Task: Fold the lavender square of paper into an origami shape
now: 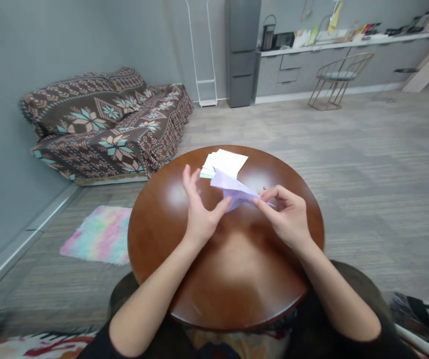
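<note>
A folded sheet of lilac paper (236,191) is held up over the round wooden table, its left part flaring upward. My right hand (286,212) pinches the narrow right end of the paper between thumb and fingers. My left hand (204,214) is open at the paper's left side, fingers raised and spread apart. Its thumb tip touches the paper's lower edge. Just behind the lilac paper, a loose stack of pale paper sheets (226,160) lies on the table, partly covered by it.
The glossy brown round table (236,279) is under both hands. A sofa with a patterned cover (117,119) stands at the back left, near a fluffy pastel rug (100,234). Farther back are a grey fridge (242,60), a kitchen counter (311,49) and a metal-framed chair (337,77).
</note>
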A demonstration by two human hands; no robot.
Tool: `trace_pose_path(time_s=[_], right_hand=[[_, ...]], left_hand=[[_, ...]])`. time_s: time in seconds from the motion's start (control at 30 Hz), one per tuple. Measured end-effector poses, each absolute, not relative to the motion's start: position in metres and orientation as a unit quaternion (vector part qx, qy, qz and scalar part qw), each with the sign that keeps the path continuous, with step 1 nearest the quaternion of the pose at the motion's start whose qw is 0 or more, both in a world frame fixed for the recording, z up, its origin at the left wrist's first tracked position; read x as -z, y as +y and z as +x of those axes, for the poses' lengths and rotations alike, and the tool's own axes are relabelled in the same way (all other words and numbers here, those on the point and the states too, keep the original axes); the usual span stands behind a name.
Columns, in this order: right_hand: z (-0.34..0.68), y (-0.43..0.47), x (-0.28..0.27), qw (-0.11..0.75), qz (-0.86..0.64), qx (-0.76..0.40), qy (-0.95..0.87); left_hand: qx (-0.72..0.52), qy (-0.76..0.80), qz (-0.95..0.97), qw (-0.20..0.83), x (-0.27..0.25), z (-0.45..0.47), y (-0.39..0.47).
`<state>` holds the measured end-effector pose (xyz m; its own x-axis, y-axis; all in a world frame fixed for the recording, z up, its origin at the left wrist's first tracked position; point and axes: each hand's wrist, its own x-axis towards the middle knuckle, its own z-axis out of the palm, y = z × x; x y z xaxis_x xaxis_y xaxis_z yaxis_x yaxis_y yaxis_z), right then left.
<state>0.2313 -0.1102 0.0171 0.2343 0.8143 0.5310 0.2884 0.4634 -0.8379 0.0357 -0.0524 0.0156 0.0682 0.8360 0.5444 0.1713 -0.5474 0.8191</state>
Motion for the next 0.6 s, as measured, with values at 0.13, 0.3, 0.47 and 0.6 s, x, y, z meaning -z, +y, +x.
trace_pose_path(time_s=[0.13, 0.3, 0.47, 0.6], right_hand=[[0.255, -0.112, -0.027, 0.542, -0.463, -0.157, -0.684], [0.265, -0.115, -0.034, 0.483, -0.405, -0.217, -0.746], [0.258, -0.116, -0.037, 0.463, -0.384, -0.305, -0.738], [0.257, -0.114, -0.034, 0.468, -0.448, -0.264, -0.714]], left_hand=[[-0.523, 0.297, 0.782, 0.162, -0.038, 0.013, -0.047], [-0.324, 0.216, 0.850, 0.355, -0.075, 0.003, -0.049], [-0.110, 0.237, 0.863, 0.432, -0.094, 0.017, -0.058], [-0.118, 0.291, 0.865, 0.392, -0.083, 0.032, -0.061]])
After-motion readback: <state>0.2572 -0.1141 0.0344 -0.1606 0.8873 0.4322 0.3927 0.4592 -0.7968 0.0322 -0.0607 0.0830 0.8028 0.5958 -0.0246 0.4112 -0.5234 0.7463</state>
